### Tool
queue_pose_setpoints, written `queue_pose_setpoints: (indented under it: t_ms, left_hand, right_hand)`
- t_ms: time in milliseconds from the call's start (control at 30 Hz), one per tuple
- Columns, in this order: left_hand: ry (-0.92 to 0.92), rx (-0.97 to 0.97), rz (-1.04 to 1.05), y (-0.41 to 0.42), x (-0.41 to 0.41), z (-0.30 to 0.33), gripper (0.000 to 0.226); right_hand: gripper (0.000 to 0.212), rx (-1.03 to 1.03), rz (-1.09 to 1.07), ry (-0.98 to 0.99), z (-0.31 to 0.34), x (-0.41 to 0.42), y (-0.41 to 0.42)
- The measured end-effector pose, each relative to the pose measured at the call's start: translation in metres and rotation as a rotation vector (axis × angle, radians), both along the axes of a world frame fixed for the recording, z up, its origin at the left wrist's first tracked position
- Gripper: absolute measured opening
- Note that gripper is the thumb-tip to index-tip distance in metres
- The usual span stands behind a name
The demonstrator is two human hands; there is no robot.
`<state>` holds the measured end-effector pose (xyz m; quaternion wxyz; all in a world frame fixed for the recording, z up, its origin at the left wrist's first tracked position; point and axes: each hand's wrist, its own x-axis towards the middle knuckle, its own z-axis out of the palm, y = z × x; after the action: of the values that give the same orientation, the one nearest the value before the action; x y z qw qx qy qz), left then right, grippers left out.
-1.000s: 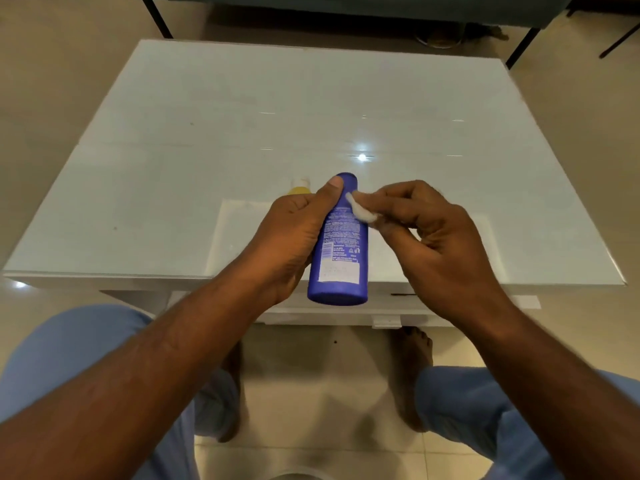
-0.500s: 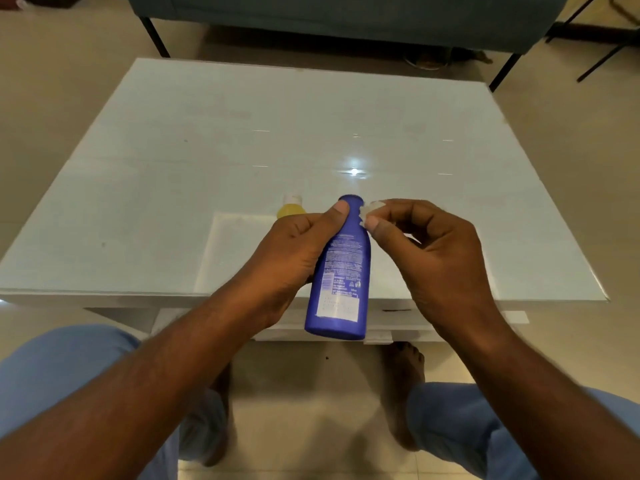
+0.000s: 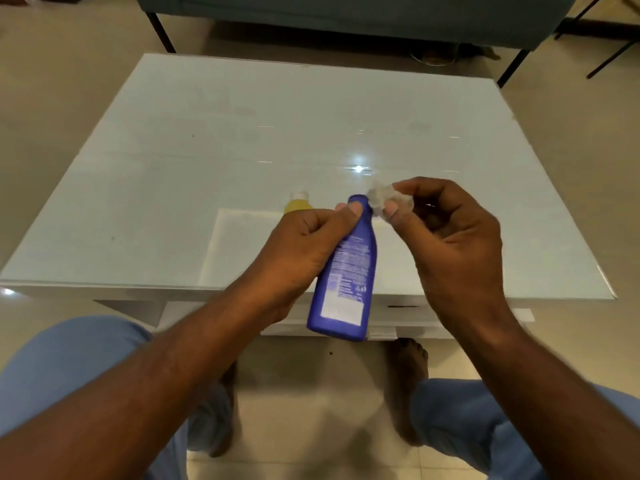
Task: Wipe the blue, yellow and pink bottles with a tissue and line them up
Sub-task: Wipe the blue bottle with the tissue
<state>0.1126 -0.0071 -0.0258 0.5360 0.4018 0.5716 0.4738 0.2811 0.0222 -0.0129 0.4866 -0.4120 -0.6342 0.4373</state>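
My left hand (image 3: pixel 298 251) grips the blue bottle (image 3: pixel 346 282) around its upper half, thumb near the cap, and holds it tilted over the table's near edge. My right hand (image 3: pixel 453 244) pinches a small crumpled white tissue (image 3: pixel 382 199) between thumb and fingers, right against the bottle's cap end. Behind my left hand stands the yellow bottle (image 3: pixel 298 202); only its white cap and top show. No pink bottle is in view.
The white glossy table (image 3: pixel 207 161) reflects a ceiling light. A dark sofa on thin legs (image 3: pixel 346 12) stands beyond the far edge. My knees in blue trousers and my bare feet are below the table's front edge.
My right hand has slid the tissue up along the blue bottle's neck to the cap end. The left hand keeps its grip; the view has shifted slightly downward.
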Motion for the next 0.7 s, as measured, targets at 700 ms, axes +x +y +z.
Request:
queue_pose_setpoints:
  t_ms: [700]
  left_hand:
    - [0.701,0.463,-0.044,0.000,-0.006,-0.013,0.049]
  right_hand:
    - [0.016,0.260,-0.031,-0.217,-0.010,0.007,0.000]
